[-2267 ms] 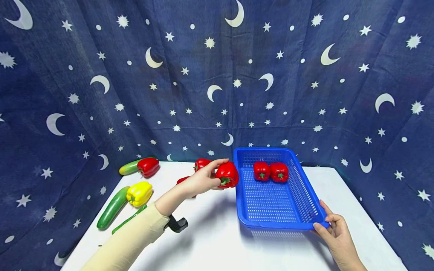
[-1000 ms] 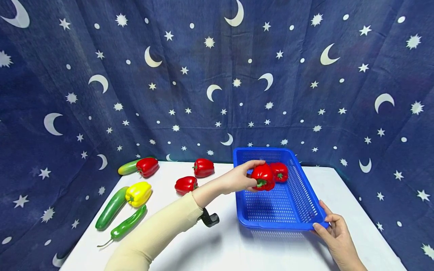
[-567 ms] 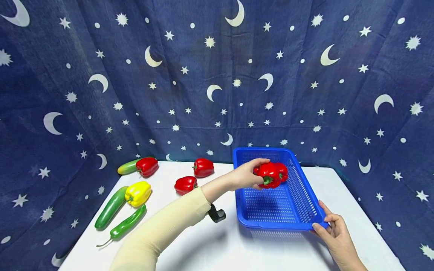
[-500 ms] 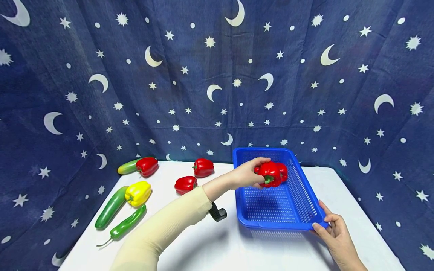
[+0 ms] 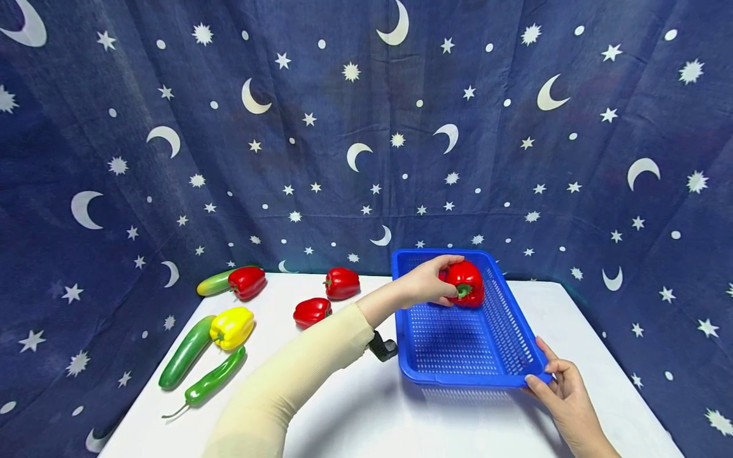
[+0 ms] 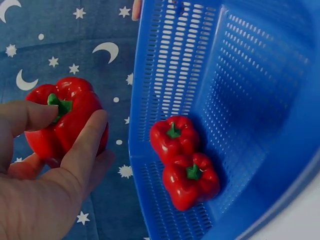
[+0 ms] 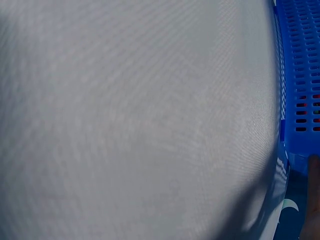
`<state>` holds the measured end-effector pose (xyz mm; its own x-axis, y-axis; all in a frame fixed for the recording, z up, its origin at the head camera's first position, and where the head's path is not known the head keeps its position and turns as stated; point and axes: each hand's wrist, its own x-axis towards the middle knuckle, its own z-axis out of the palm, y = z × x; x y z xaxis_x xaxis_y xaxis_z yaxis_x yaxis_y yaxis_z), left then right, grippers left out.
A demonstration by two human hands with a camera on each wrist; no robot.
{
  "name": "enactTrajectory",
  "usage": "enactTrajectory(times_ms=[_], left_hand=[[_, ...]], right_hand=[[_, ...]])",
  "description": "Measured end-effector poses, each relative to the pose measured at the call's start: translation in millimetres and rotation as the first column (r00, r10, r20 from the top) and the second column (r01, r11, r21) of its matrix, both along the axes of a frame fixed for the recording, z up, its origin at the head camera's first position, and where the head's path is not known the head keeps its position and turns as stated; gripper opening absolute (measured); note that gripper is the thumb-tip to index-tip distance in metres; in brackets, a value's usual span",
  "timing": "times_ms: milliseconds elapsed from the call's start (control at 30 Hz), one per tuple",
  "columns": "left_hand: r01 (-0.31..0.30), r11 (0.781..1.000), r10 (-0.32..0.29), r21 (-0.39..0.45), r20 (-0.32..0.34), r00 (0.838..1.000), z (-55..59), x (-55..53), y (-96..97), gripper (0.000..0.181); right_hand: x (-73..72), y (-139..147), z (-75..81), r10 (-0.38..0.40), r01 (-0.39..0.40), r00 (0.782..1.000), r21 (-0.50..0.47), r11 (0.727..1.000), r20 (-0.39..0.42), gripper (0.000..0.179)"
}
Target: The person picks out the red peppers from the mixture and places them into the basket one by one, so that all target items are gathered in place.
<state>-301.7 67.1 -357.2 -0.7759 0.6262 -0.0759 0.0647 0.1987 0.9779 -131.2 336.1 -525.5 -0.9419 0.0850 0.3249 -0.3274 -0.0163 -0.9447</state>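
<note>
My left hand (image 5: 426,284) holds a red bell pepper (image 5: 468,283) by its sides over the far part of a blue plastic basket (image 5: 403,343). In the left wrist view, thumb and fingers wrap that pepper (image 6: 80,130), green stem showing, apart from two red bell peppers (image 6: 172,142) lying against each other inside the basket. The head view has those two mostly hidden behind the hand and the held pepper. At the basket's near right corner my right hand (image 5: 567,401) grips the rim, thumb on the near side. The right wrist view catches only a finger (image 7: 313,192) beside the basket.
Left of the basket, two red bell peppers (image 5: 342,284) lie on the white table (image 5: 355,407). Farther left are another red bell pepper (image 5: 247,283), a yellow-green cucumber-like vegetable (image 5: 214,284), a yellow bell pepper (image 5: 231,327), a cucumber (image 5: 188,353) and a green chili pepper (image 5: 214,378).
My left hand has carried the red bell pepper rightward from beside the basket to over it, dipping near the other two, then shifting slightly right and farther back. The right hand stays on the rim.
</note>
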Motion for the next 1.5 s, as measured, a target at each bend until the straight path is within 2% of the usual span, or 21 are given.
enactTrajectory(times_ms=[267,367,600,867,1133,1367,1500], left_hand=[[-0.022,1.000,0.021,0.022,0.051,0.998,-0.3,-13.1,16.8,0.074],[-0.026,0.999,0.025,0.021,0.047,0.999,1.6,-16.8,24.6,0.074],[-0.070,0.997,0.071,-0.033,0.032,0.997,4.0,-16.9,44.4,0.073],[-0.078,0.994,0.084,-0.075,0.077,0.993,-10.9,-14.5,61.7,0.072],[-0.099,0.989,0.106,-0.110,0.059,0.993,-26.0,-12.9,71.9,0.069],[-0.121,0.988,0.133,-0.100,0.117,0.984,-31.6,-12.0,71.1,0.068],[-0.128,0.984,0.144,-0.121,0.132,0.981,-34.2,-10.2,70.4,0.067]], right_hand=[[-0.2,-0.7,0.2,-0.004,0.003,1.000,0.030,1.000,0.023,0.026],[0.0,-0.4,0.5,-0.009,0.008,1.000,0.033,0.999,0.024,0.026],[0.8,-0.1,-0.7,-0.011,0.010,1.000,0.018,1.000,0.025,0.027],[2.4,-1.3,-0.4,-0.028,0.027,0.999,0.028,0.999,0.039,0.026],[1.9,-1.7,1.5,-0.033,0.031,0.998,0.040,0.999,0.048,0.026],[0.9,-1.2,1.9,-0.034,0.032,0.999,0.051,0.998,0.042,0.027],[0.5,-1.0,1.2,-0.029,0.027,0.999,0.043,0.999,0.039,0.027]])
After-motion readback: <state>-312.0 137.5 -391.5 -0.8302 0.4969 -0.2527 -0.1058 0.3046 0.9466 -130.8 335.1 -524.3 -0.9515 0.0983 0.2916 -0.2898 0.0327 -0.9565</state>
